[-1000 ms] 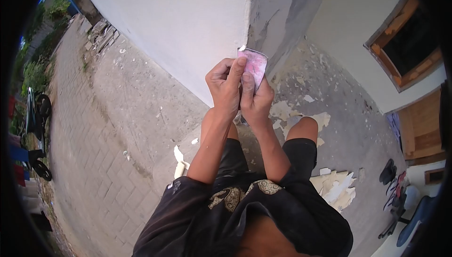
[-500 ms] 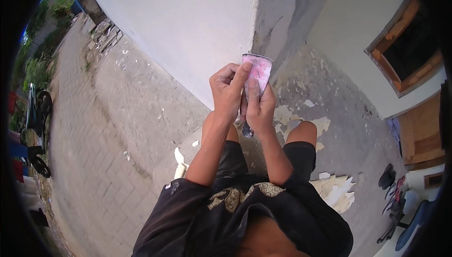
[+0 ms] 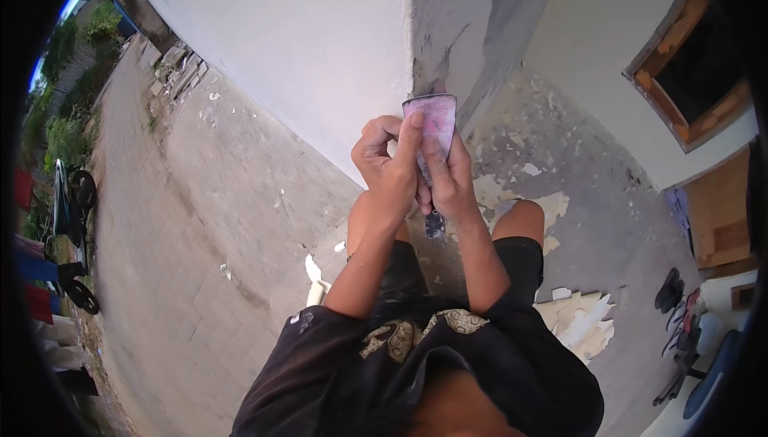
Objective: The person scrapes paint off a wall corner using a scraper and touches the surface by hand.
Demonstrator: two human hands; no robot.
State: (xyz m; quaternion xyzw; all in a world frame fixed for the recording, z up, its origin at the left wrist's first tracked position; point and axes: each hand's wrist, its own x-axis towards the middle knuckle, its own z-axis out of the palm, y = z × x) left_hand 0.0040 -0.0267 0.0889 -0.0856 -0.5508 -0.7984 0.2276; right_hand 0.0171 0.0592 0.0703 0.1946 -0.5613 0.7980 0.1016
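Both my hands are on a putty knife (image 3: 439, 110) with a flat, flared blade smeared pink and white, its wide edge pointing up toward the wall corner. My left hand (image 3: 388, 157) pinches the blade's left side, thumb on its face. From the right, my right hand (image 3: 452, 181) grips it lower down, its thumb also flat on the blade. A dark, white-specked piece (image 3: 434, 225) shows below the hands; I cannot tell whether it is the knife's handle. The fingers behind the blade are mostly hidden.
A white wall (image 3: 296, 37) meets a patchy grey wall (image 3: 456, 21) at a corner ahead. Peeled paint flakes (image 3: 578, 321) lie on the concrete floor. At right are a wooden-framed window (image 3: 680, 69) and shoes (image 3: 670, 291); at left, a paved path (image 3: 168, 277) and parked motorbike (image 3: 72, 221).
The view has shifted slightly, so the wall corner sits further left. Both hands keep hold of the putty knife, which has tilted a little. My left fingers have curled, leaving a small gap.
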